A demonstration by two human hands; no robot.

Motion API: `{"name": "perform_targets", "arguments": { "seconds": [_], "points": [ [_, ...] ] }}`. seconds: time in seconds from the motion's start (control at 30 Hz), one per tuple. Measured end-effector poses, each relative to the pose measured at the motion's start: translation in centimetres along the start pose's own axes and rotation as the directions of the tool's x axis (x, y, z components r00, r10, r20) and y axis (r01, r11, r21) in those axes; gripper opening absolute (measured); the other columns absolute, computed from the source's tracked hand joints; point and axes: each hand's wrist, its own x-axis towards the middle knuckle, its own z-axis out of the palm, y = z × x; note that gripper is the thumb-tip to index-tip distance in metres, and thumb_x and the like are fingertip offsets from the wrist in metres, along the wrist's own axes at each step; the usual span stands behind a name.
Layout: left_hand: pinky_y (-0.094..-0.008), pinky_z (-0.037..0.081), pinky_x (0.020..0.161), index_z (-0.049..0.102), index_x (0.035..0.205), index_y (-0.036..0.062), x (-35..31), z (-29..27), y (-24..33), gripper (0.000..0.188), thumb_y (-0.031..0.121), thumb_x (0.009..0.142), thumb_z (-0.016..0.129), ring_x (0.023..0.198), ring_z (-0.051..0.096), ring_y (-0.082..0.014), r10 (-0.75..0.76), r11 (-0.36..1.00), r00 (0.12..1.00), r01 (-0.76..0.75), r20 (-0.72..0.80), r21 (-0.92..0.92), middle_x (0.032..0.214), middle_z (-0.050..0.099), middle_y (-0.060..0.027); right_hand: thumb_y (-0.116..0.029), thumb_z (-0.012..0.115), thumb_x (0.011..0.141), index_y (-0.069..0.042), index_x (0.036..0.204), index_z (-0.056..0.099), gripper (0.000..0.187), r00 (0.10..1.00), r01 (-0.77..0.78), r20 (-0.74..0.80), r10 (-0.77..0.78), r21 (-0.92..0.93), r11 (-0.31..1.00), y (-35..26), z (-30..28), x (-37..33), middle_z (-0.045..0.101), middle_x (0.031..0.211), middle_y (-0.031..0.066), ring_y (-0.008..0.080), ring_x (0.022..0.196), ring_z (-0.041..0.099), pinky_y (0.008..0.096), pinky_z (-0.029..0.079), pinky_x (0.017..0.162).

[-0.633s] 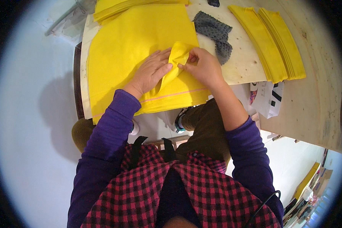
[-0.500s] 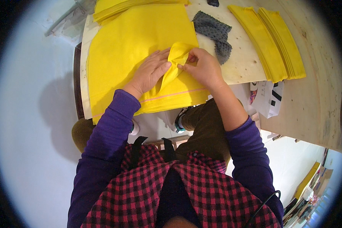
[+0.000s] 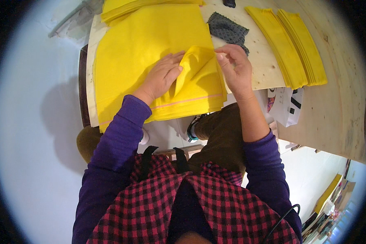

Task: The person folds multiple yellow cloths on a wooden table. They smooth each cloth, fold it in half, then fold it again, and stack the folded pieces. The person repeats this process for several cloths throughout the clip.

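Observation:
A stack of yellow cloth (image 3: 134,49) lies in front of me, a pink line running along its near edge. My left hand (image 3: 162,76) rests on it with the fingers stretched out, their tips partly behind a raised fold (image 3: 188,67). At the right edge of the stack, my right hand (image 3: 236,69) pinches the top cloth's edge between thumb and forefinger. The cloth between both hands is lifted and creased.
Beyond the stack is more folded yellow cloth (image 3: 138,6). A dark grey textured cloth (image 3: 227,30) lies right of it on the wooden table (image 3: 264,75). Two folded yellow bundles (image 3: 274,44) lie farther right. A white printed bag (image 3: 288,106) hangs below the table edge.
My right hand has moved right, drawing the fold out wider toward the stack's right edge. My left hand has stayed nearly in place.

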Motion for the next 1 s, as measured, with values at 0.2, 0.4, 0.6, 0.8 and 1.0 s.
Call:
{"name": "perform_targets", "arguments": {
  "seconds": [0.2,0.4,0.6,0.8,1.0],
  "points": [
    [-0.0426,0.028,0.11,0.056,0.122,-0.0011,-0.1,0.1,0.1,0.043,0.027,0.095,0.039,0.127,0.043,-0.0328,-0.034,0.999,0.999,0.034,-0.009,-0.006,0.133,0.05,-0.02,-0.02,0.072,0.08,-0.004,0.092,0.068,0.021,0.973,-0.002,0.231,0.005,-0.016,1.0,0.0,0.5,0.0,0.065,0.089,0.0103,0.0245,0.085,0.061,0.0329,0.047,0.077],
    [-0.0423,0.027,0.11,0.058,0.121,-0.0008,0.1,0.1,-0.3,0.043,0.028,0.095,0.04,0.127,0.043,-0.0325,0.004,1.0,1.0,-0.004,0.01,-0.012,0.134,0.05,-0.0197,-0.025,0.081,0.067,-0.002,0.082,0.063,0.033,0.953,-0.032,0.289,0.09,-0.2,0.979,-0.2,1.9,0.2,0.063,0.083,0.0111,0.0278,0.082,0.058,0.0356,0.047,0.074],
    [-0.0427,0.027,0.11,0.058,0.121,0.0013,-0.1,-0.1,0.0,0.042,0.029,0.094,0.04,0.129,0.042,-0.0314,-0.006,0.999,0.999,0.004,0.046,0.039,0.135,0.05,-0.0184,-0.022,0.084,0.062,-0.001,0.085,0.06,0.04,0.954,-0.029,0.281,0.1,-0.247,0.969,-0.4,2.6,-0.1,0.06,0.085,0.0125,0.0286,0.081,0.058,0.036,0.047,0.073],
    [-0.0433,0.027,0.11,0.058,0.121,0.0014,0.0,0.0,-0.1,0.043,0.029,0.094,0.04,0.129,0.041,-0.0307,-0.012,1.0,0.999,0.012,0.042,0.017,0.135,0.05,-0.0173,-0.02,0.083,0.063,-0.002,0.087,0.061,0.037,0.966,-0.037,0.238,0.1,-0.255,0.966,-0.6,2.2,-0.3,0.061,0.089,0.0118,0.0294,0.088,0.057,0.0372,0.046,0.08],
    [-0.0433,0.028,0.109,0.061,0.115,0.0008,0.0,0.1,-0.1,0.04,0.028,0.093,0.042,0.129,0.041,-0.0307,0.023,0.999,0.999,-0.024,0.027,0.027,0.133,0.052,-0.0168,-0.018,0.08,0.067,-0.004,0.099,0.064,0.039,0.982,0.01,0.184,0.039,-0.262,0.965,-0.4,2.1,-0.1,0.062,0.099,0.0113,0.0294,0.097,0.056,0.0369,0.045,0.088]
  ]
}}
